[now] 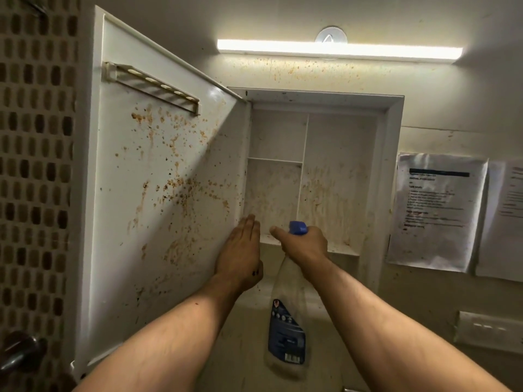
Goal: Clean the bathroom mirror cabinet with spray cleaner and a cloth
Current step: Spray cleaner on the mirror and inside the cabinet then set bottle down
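Spray bottle point(285, 329): 1, gripped by right hand point(304, 244); left hand point(240, 250) flat on 1 cabinet door point(169, 179)

Two hands point(240, 250) point(307, 244), one bottle point(285, 329), two papers point(435, 210) point(505, 222)

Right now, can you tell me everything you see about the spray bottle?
The spray bottle is clear plastic with a blue spray head on top and a dark blue label with a barcode low on its body. It is held upright before the open cabinet, head pointing inside. The right hand grips its neck; nothing else touches it.
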